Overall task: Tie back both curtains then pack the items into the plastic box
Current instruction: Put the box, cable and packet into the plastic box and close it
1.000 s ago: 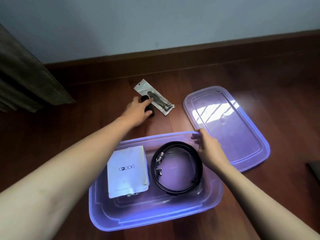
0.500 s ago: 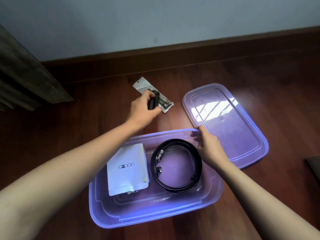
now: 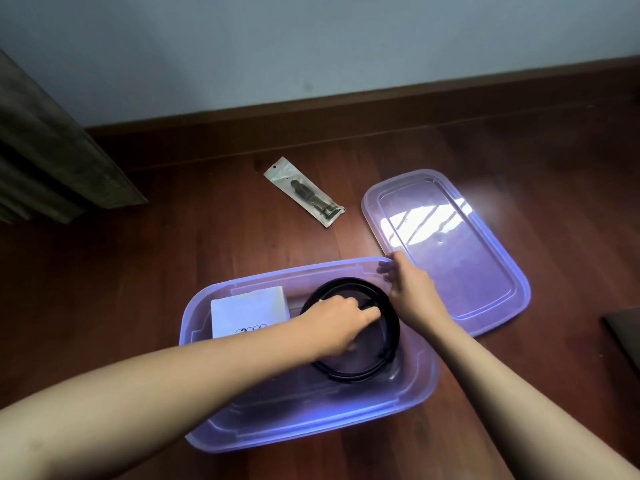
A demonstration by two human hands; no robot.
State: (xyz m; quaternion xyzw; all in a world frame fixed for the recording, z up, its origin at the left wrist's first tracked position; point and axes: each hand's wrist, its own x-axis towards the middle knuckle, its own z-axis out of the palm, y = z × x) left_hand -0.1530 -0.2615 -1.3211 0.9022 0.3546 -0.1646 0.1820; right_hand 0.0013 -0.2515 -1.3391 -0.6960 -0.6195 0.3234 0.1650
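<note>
Left grip [image 3: 337, 320] has moved into plastic box [image 3: 412, 403].

Your box [image 3: 242, 434] sits on the floor [image 3: 173, 244] before you. In it, the pouch [image 3: 247, 311] lies left of the belt [image 3: 389, 337]. The lid [image 3: 485, 306] lies on the floor just right of the box, and the packet [image 3: 304, 192] behind it, near the wall [image 3: 311, 46].
</note>
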